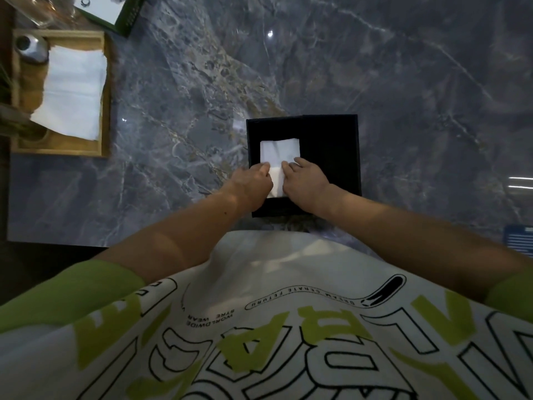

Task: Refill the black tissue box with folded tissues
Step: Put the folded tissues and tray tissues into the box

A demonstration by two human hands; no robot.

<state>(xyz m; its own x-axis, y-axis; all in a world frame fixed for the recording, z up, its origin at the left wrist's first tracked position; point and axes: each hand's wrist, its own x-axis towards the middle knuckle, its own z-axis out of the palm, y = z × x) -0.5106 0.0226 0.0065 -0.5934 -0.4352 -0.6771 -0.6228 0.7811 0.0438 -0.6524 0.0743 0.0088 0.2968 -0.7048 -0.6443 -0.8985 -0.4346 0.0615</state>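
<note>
Both hands (pixel 255 183) (pixel 305 183) palm-down on tissue (pixel 279 153)

Both arms extended forward, left hand (pixel 253 183) and right hand (pixel 305 183) close together, fingers (pixel 288 170) curled down.

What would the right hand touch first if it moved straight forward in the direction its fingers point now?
The right hand points up and slightly left across the folded tissue in the black tissue box. It would likely slide along that tissue first, then meet the box's far wall; depth is unclear.
</note>
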